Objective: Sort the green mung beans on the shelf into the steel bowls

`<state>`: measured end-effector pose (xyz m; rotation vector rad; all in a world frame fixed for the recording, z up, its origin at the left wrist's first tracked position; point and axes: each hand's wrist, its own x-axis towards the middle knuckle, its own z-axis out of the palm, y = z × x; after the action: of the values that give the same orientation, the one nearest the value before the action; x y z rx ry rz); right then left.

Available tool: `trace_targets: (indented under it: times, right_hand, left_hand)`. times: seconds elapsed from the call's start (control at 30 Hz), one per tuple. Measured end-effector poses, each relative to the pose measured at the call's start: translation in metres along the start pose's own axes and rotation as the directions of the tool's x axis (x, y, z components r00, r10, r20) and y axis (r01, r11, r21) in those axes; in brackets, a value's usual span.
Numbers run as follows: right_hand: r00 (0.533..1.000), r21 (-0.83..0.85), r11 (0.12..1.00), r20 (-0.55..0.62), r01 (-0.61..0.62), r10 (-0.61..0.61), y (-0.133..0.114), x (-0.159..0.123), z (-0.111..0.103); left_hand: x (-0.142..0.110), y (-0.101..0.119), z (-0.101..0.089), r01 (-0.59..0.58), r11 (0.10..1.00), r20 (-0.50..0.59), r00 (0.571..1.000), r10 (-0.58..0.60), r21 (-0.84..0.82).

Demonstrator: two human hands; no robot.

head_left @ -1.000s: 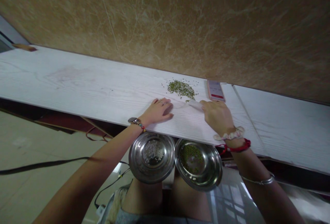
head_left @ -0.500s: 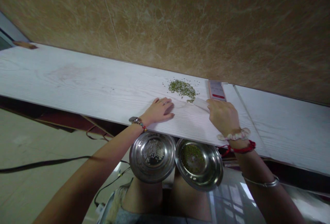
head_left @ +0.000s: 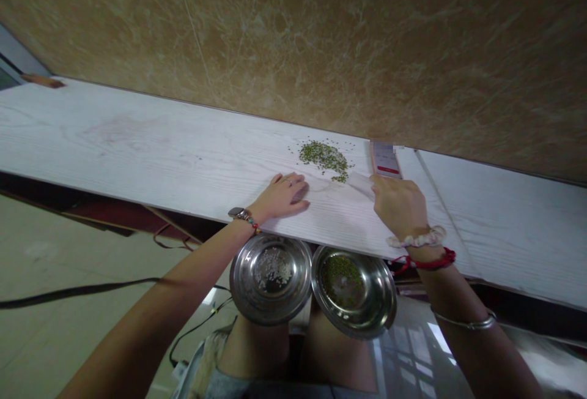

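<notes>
Small green beans [head_left: 323,157], apparently mung beans, lie in a loose patch on the white wood-grain board [head_left: 192,142]. My right hand [head_left: 400,203] grips a flat white card-like piece [head_left: 361,185], its far edge just right of the beans. My left hand [head_left: 283,196] rests on the board below the beans, fingers stretched out and holding nothing. Below the board's front edge, a steel bowl [head_left: 243,301] with white grains sits on the left. Beside it a second steel bowl [head_left: 383,301] holds green beans. Both are at my knees.
A phone [head_left: 386,160] with a lit screen lies against the wall [head_left: 293,38], just beyond my right hand. A brown object [head_left: 44,81] is at the board's far left end. Dark cables [head_left: 82,289] run across at lower left.
My right hand and the white piece have shifted very slightly right, away from the beans. My left hand and the bowls look unchanged.
</notes>
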<state>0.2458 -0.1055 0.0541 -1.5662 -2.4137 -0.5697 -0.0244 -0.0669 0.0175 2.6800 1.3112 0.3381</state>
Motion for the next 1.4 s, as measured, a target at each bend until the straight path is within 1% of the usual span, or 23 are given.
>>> trace_targets:
  times: [0.1, 0.17, 0.4, 0.67, 1.0, 1.23, 1.4]
  right_hand:
    - [0.998, -0.028, 0.998, -0.013, -0.059, 0.059, -0.002, 0.000, 0.000]
    - [0.997, -0.034, 0.997, -0.013, -0.070, 0.070, -0.004, 0.000, 0.000]
    - [0.997, -0.030, 0.997, -0.009, -0.072, 0.071, -0.004, 0.002, -0.003]
    - [0.997, -0.035, 0.997, -0.004, -0.073, 0.072, -0.007, 0.000, -0.004]
    - [0.994, -0.084, 0.991, 0.013, -0.106, 0.107, -0.013, 0.010, -0.018]
    - [0.993, -0.082, 0.991, 0.036, -0.106, 0.109, -0.016, 0.001, -0.026]
    - [0.994, -0.079, 0.991, 0.020, -0.107, 0.109, -0.017, -0.001, -0.028]
  left_hand:
    - [0.000, 0.000, 0.001, -0.003, 1.000, -0.009, 1.000, 0.003, -0.007]
    - [0.000, 0.000, 0.001, -0.006, 1.000, -0.011, 1.000, 0.005, -0.009]
    - [0.000, -0.001, 0.001, -0.003, 1.000, 0.002, 1.000, 0.003, -0.001]
    - [0.000, -0.003, 0.004, -0.022, 1.000, -0.025, 0.999, 0.022, -0.007]
    - [0.000, 0.001, 0.000, 0.009, 1.000, 0.016, 1.000, -0.009, -0.009]
    - [0.000, -0.001, 0.002, -0.006, 1.000, -0.004, 1.000, 0.006, -0.002]
    - [0.001, -0.001, 0.002, 0.007, 1.000, 0.016, 1.000, -0.007, -0.001]
